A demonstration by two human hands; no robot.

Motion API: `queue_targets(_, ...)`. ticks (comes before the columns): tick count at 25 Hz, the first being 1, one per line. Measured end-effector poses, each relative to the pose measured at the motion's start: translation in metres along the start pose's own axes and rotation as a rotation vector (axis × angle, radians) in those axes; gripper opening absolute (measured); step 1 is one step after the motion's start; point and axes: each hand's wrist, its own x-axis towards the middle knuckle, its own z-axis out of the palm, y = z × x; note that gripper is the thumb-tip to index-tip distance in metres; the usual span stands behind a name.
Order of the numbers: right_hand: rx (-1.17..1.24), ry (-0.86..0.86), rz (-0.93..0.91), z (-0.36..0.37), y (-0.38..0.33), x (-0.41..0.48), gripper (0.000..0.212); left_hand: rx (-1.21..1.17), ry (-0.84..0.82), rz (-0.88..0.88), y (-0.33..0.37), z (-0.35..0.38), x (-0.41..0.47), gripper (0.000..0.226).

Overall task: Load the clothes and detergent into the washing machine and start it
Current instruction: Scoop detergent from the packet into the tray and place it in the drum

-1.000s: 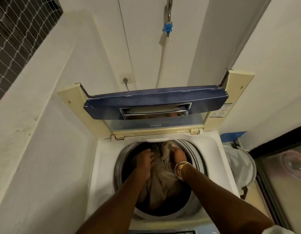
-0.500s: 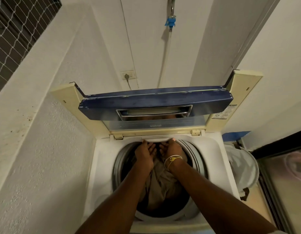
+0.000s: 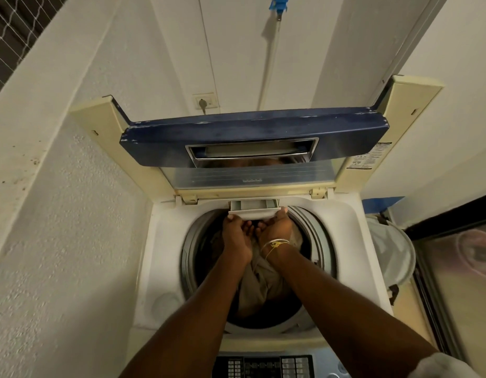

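- Head view: a top-loading washing machine (image 3: pixel 165 241) stands in a narrow white-walled corner, its lid (image 3: pixel 252 140) raised upright at the back, with a blue band and a chrome handle recess.
- The clothes (image 3: pixel 263 285), beige and crumpled, lie inside the drum (image 3: pixel 189 257), partly hidden under both forearms.
- The detergent drawer (image 3: pixel 252 209), a small grey tray, juts from the back edge of the opening, just below the lid hinge and above the clothes.
- The left hand (image 3: pixel 236 236) holds the drawer's left end: thumb on the front corner, fingers (image 3: pixel 248 228) curled underneath.
- The right hand (image 3: pixel 277 227) holds the right end the same way, thumb on the corner and fingers curled under; a gold bracelet (image 3: pixel 274 243) circles its wrist.
- The two hands sit close together, knuckles nearly touching below the drawer.
- No detergent can be made out in the drawer.
- The control panel (image 3: pixel 263 366) shows at the near edge of the machine.
- A white mesh hamper (image 3: pixel 391 249) stands just beside the machine on the right; a wall socket (image 3: pixel 205 101) sits above the lid.
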Motion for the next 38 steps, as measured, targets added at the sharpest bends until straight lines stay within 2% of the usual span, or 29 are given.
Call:
queue_targets(3, -0.043, 0.013, -0.005, -0.018, 0.002, -0.006, 0.038, -0.032, -0.011, 0.017, -0.006, -0.013, -0.011, 0.033)
queue_targets(8, -0.136, 0.033, -0.126, -0.029, 0.003, -0.018, 0.028, 0.003, -0.031, 0.034, 0.004, -0.019, -0.034, 0.055)
queue_targets(16, -0.156, -0.011, -0.201, -0.03, 0.005, -0.033, 0.029, 0.216, 0.088, 0.063, 0.021, -0.014, -0.05, 0.042)
queue_targets(22, -0.275, 0.02, -0.238, -0.039, 0.014, -0.049, 0.021, 0.15, 0.053, 0.064, 0.018, -0.035, -0.075, 0.036)
queue_targets(28, -0.43, -0.02, -0.547, -0.042, 0.025, -0.083, 0.025, 0.175, -0.008, 0.16, 0.028, -0.059, -0.095, 0.041)
queue_targets(31, -0.487, -0.144, -0.648, -0.047, 0.036, -0.11, 0.033, 0.2, -0.022, 0.219, 0.041, -0.072, -0.124, 0.037)
queue_targets(34, -0.65, -0.256, -0.814, -0.047, 0.045, -0.135, 0.025, 0.215, -0.02, 0.348, 0.059, -0.085, -0.157, 0.027)
queue_targets(38, -0.725, -0.355, -0.925, -0.019, 0.055, -0.176, 0.014, 0.277, 0.02, 0.55, 0.089, -0.098, -0.198, 0.039)
